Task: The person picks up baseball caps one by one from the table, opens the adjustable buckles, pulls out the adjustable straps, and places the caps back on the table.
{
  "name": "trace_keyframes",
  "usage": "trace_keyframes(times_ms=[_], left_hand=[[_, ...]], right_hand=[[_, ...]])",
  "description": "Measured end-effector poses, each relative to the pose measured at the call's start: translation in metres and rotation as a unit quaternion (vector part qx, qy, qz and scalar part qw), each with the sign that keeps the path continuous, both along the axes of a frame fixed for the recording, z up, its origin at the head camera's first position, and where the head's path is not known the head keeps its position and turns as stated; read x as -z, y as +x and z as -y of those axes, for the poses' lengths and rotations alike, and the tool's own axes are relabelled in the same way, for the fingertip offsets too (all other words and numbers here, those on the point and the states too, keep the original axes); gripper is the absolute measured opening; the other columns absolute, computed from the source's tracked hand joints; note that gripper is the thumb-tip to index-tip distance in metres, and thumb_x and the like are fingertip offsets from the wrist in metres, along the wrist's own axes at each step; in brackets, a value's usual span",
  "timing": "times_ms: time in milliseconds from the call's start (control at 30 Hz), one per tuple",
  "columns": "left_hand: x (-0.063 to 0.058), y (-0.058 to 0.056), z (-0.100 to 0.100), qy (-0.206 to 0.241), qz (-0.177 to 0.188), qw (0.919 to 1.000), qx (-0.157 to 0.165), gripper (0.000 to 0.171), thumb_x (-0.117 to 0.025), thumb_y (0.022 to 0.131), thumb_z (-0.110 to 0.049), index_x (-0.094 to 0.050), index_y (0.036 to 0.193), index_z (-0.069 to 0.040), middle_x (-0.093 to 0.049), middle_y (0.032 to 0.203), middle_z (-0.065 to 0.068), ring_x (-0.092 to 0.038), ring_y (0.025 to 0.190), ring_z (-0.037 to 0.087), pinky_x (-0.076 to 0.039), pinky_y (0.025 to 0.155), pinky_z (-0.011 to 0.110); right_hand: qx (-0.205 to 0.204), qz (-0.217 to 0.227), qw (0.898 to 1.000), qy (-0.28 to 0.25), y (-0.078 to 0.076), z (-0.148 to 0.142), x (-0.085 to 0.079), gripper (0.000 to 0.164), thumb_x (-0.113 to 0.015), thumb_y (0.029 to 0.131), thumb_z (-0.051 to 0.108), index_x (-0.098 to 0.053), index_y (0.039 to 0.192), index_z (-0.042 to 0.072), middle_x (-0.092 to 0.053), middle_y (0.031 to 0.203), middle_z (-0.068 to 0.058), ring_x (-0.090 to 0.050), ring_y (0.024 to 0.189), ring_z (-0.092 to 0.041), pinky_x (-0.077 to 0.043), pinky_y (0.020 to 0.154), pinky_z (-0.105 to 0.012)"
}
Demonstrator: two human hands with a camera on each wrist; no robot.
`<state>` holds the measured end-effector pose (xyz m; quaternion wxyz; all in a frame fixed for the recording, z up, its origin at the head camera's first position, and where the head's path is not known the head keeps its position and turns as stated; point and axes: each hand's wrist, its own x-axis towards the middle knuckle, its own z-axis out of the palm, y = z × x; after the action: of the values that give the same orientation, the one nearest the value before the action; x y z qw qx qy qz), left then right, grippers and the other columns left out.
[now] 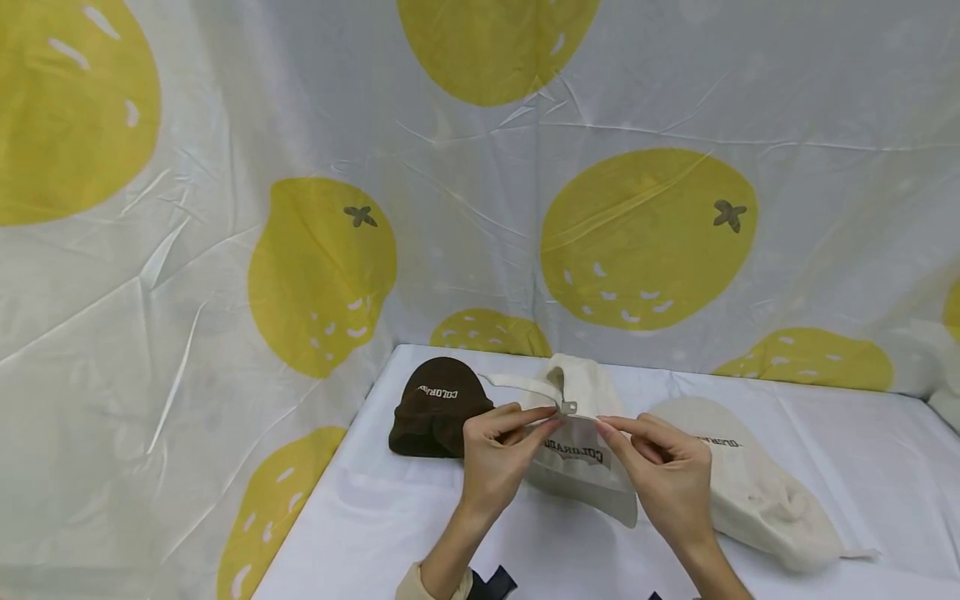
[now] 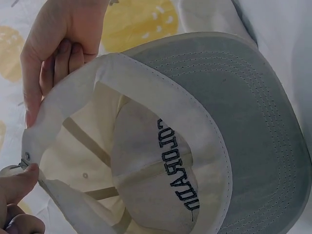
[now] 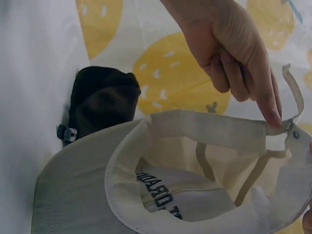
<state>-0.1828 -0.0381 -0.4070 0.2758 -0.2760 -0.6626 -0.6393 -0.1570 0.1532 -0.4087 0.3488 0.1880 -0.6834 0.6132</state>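
A cream baseball cap (image 1: 573, 479) with a grey-green brim is held above the table, its inside and reversed "COLORADO" lettering facing me. My left hand (image 1: 495, 458) pinches its back strap beside a small metal buckle (image 1: 567, 407). A loose strap end (image 1: 517, 381) sticks out from the buckle. Opposite, my right hand (image 1: 667, 467) pinches the cap's back edge between thumb and forefinger. In the left wrist view, the left thumb (image 2: 29, 175) lies by the buckle. The right wrist view has the left forefinger (image 3: 268, 105) on the strap, while little of my right hand (image 3: 308, 219) shows.
A dark brown cap (image 1: 438, 408) stands on the white-covered table (image 1: 360, 517) to the left. To the right lies another cream cap (image 1: 757, 483), strap trailing. A white curtain (image 1: 465, 208) with yellow lemons hangs behind and along the left side.
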Motion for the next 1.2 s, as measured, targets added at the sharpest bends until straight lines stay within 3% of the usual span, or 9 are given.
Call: trace_keyframes(times_ms=[233,400,567,733,867,1200], left_hand=[[-0.002,-0.002,0.003,-0.003,-0.032,0.9995,-0.001,0.008,-0.082,0.084,0.003,-0.082,0.092,0.006,-0.035,0.051,0.002,-0.028,0.051,0.001,-0.023,0.043,0.017],[-0.003,-0.002,0.004,-0.005,-0.035,0.9994,0.0,0.008,-0.082,0.085,0.002,-0.082,0.092,0.005,-0.034,0.051,0.002,-0.027,0.051,0.003,-0.023,0.043,0.018],[-0.003,-0.003,0.005,-0.002,-0.025,0.9997,0.002,0.007,-0.081,0.086,0.001,-0.082,0.092,0.004,-0.034,0.052,0.001,-0.027,0.051,0.002,-0.023,0.043,0.018],[-0.003,-0.004,0.006,-0.002,-0.023,0.9997,-0.007,0.006,-0.081,0.087,0.0,-0.082,0.092,0.002,-0.032,0.052,-0.001,-0.026,0.05,0.004,-0.022,0.044,0.018],[-0.004,-0.003,0.007,0.0,-0.022,0.9997,-0.007,0.006,-0.081,0.087,0.0,-0.082,0.092,0.002,-0.03,0.052,-0.001,-0.026,0.049,0.007,-0.022,0.044,0.018],[-0.008,0.001,0.005,-0.012,-0.048,0.9988,0.0,0.006,-0.082,0.085,0.001,-0.082,0.092,0.001,-0.03,0.052,-0.002,-0.027,0.052,0.0,-0.023,0.045,0.018]], right_hand=[[-0.008,-0.004,1.0,0.003,0.0,0.001,0.0,0.028,-0.08,0.072,-0.023,-0.081,0.091,-0.003,-0.025,0.057,0.004,-0.022,0.05,-0.005,-0.019,0.041,-0.024],[-0.002,-0.019,1.0,0.012,0.0,0.001,0.0,0.028,-0.081,0.071,-0.022,-0.082,0.09,-0.001,-0.023,0.057,0.004,-0.021,0.051,-0.005,-0.02,0.043,-0.02],[0.019,-0.112,0.992,0.049,-0.004,0.002,0.001,0.028,-0.083,0.067,-0.02,-0.082,0.086,0.0,-0.024,0.057,0.005,-0.021,0.053,0.0,-0.019,0.047,-0.012],[0.039,-0.202,0.975,0.085,-0.006,0.006,-0.002,0.006,-0.084,0.082,-0.001,-0.082,0.087,-0.002,-0.028,0.056,0.006,-0.023,0.054,0.003,-0.018,0.049,-0.008],[0.047,-0.235,0.967,0.092,-0.006,0.009,-0.006,0.016,-0.08,0.091,0.012,-0.081,0.087,-0.004,-0.03,0.055,0.006,-0.023,0.053,0.004,-0.016,0.048,-0.006],[0.049,-0.274,0.955,0.097,-0.004,0.012,-0.013,0.025,-0.075,0.096,0.015,-0.079,0.087,-0.008,-0.027,0.054,0.006,-0.018,0.053,0.004,-0.013,0.049,-0.006]])
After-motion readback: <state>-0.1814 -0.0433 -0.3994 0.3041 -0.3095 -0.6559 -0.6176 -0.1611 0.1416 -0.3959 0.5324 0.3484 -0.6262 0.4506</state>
